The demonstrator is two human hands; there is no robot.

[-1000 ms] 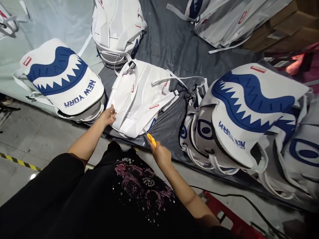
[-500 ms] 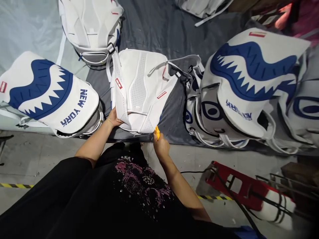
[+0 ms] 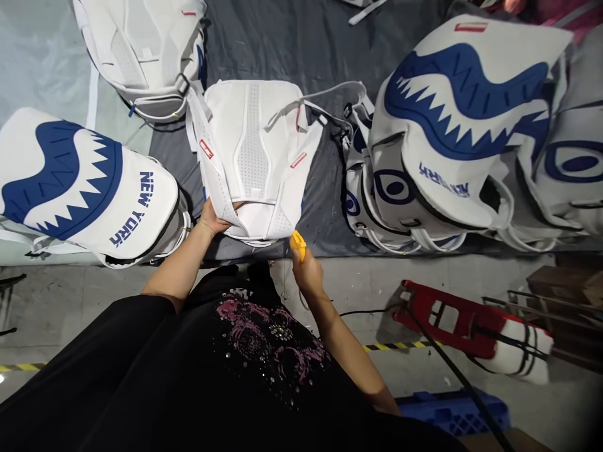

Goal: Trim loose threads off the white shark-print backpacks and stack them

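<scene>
A white backpack [image 3: 254,144] lies with its straps and padded back facing up at the front edge of the dark-covered table [image 3: 282,47]. My left hand [image 3: 214,218] grips its lower left side, the fingers partly hidden under a strap. In my closed right hand [image 3: 307,270] is a small yellow tool [image 3: 298,242], its tip close to the backpack's lower right corner. Whether the tool touches the fabric cannot be made out.
White backpacks with blue toothed patterns lie at the left [image 3: 136,201] and right [image 3: 471,107]. Another backpack [image 3: 155,56] is behind. On the floor at the right are a red cart [image 3: 452,314] and a blue crate [image 3: 456,411].
The view has shifted, so the table and bags sit slightly higher and further left. The yellow tool has turned and shows more of its side. Both hands keep their holds.
</scene>
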